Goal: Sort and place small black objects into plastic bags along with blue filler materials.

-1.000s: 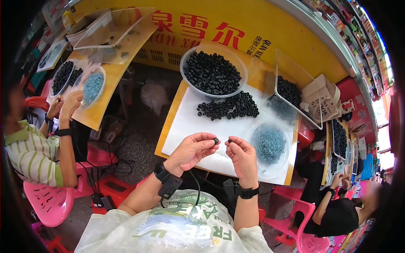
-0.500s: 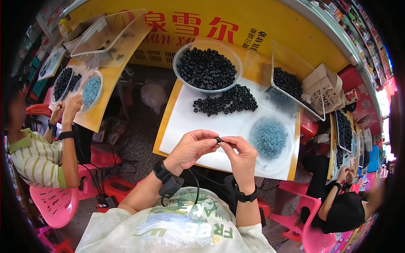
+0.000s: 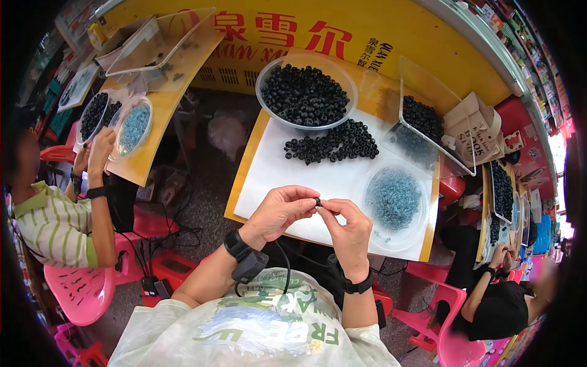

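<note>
Between the fingertips of both my hands is a small black ring-shaped piece (image 3: 317, 202), held over the near edge of the white sheet (image 3: 263, 174). My left hand (image 3: 279, 211) pinches it from the left, thumb against fingers. From the other side, my right hand (image 3: 346, 221) pinches at the same piece; whether it also grips something tiny is hidden. Beyond my hands lies a loose heap of similar black pieces (image 3: 333, 144). A round clear tub (image 3: 259, 92) behind the heap is full of them. To the right, a shallow clear dish (image 3: 422, 229) holds small pale-blue pieces (image 3: 393, 199).
A tilted clear bin (image 3: 468, 165) with black pieces stands at the table's right, beside a paper bag (image 3: 474, 125). One person (image 3: 55, 223) works at the left table (image 3: 165, 122), another (image 3: 498, 306) at the right. Pink chairs (image 3: 79, 293) and cables are on the floor.
The view has shifted slightly, so the table sits a little further right. My hands keep their pinch on the black piece, with the fingers barely moved.
</note>
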A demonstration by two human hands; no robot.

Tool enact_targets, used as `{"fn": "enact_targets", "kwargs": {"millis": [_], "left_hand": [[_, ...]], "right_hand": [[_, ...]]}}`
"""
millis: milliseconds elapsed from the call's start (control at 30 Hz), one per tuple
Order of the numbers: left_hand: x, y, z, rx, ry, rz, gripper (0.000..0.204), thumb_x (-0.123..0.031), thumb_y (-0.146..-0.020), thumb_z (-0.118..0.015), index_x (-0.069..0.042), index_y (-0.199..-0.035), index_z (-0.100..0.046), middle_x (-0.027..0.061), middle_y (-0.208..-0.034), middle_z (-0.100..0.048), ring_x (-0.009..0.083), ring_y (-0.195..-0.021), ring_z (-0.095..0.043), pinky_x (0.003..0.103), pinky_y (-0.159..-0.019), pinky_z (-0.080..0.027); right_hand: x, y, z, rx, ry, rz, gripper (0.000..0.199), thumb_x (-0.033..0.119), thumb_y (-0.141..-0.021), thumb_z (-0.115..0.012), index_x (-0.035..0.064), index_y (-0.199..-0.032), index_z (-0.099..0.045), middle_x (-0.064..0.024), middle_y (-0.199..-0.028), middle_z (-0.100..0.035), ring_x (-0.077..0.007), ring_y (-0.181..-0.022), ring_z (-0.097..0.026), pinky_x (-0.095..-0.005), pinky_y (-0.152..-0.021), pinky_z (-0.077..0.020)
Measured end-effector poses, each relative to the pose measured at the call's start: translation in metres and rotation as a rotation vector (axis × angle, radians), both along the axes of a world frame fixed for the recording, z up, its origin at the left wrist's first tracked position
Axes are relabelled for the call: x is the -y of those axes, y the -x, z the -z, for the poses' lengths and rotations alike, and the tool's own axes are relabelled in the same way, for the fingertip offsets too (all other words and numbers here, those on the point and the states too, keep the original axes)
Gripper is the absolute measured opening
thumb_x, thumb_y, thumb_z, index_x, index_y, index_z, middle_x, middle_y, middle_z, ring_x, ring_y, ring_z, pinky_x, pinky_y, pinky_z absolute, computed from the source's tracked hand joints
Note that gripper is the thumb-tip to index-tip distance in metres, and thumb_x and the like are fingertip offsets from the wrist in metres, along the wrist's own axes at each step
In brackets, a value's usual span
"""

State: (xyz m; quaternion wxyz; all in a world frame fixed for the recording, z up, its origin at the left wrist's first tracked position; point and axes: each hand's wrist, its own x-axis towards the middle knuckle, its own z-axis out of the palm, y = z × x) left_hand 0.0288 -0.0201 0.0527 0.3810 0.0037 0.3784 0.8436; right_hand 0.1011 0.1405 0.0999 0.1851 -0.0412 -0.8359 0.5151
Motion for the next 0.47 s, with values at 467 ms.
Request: {"fn": "enact_targets", "kwargs": {"millis": [467], "left_hand": [[0.013, 0.006, 0.011, 0.014, -0.031, 0.349, 0.055, -0.001, -0.089, -0.071, -0.003, -0.137, -0.045, 0.0078, -0.098, -0.068, 0.0146, -0.086, -0.066, 0.027, -0.082, -0.056]], "right_hand": [[-0.023, -0.013, 0.026, 0.170, 0.191, -0.341, 0.035, 0.003, -0.078, -0.078, 0.0081, -0.113, -0.075, -0.0094, -0.115, -0.070, -0.0198, -0.102, -0.067, -0.0289, -0.089, -0.0518]]}}
